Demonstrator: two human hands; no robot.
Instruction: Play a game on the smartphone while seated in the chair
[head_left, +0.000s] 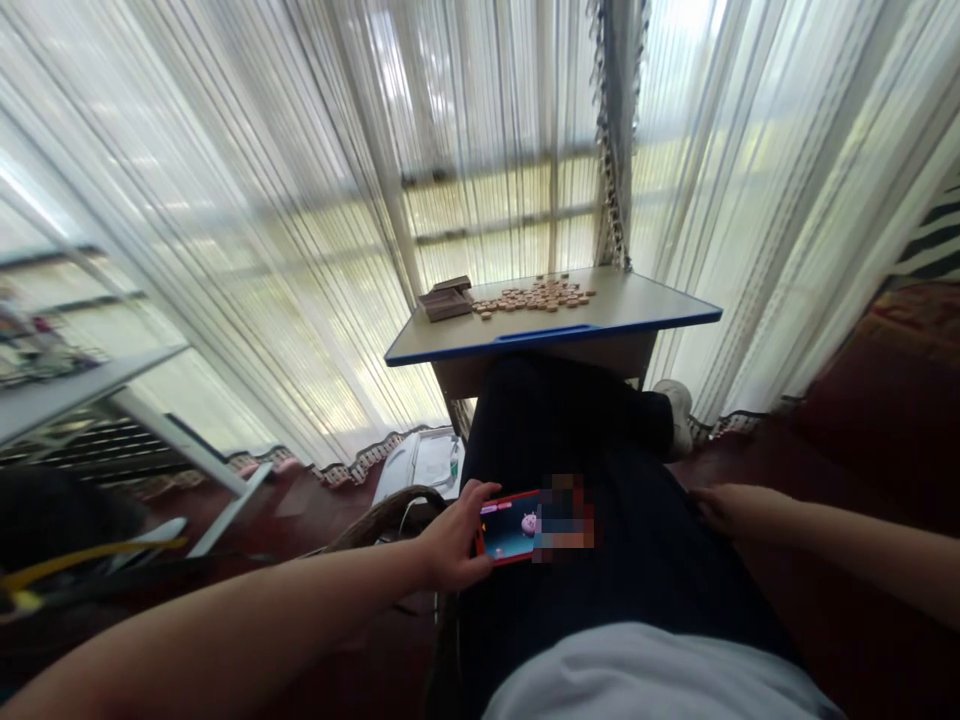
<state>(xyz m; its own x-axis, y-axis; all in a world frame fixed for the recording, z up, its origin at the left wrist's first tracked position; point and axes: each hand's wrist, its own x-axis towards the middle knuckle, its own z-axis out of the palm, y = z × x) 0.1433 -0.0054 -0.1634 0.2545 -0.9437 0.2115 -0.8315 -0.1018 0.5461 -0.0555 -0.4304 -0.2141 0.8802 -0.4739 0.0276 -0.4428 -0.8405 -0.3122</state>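
Note:
My left hand (457, 540) is closed around the left end of a smartphone (510, 535) in a red case. The phone lies sideways above my lap, its screen lit with a pink cartoon figure on a blue-green background. Its right end is blurred out by pixel blocks. My right hand (731, 510) rests against the outer side of my dark trousers (637, 520), fingers loosely stretched toward the thigh. Nothing shows in it, though some of its fingertips are dim and partly hidden.
Ahead stands a small blue-edged desk (645, 300) with many round wooden pieces (536, 295) and an open wooden box (448, 300). A white case (420, 462) sits on the floor below. Sheer curtains (300, 200) hang behind. A white table (90, 385) is at left.

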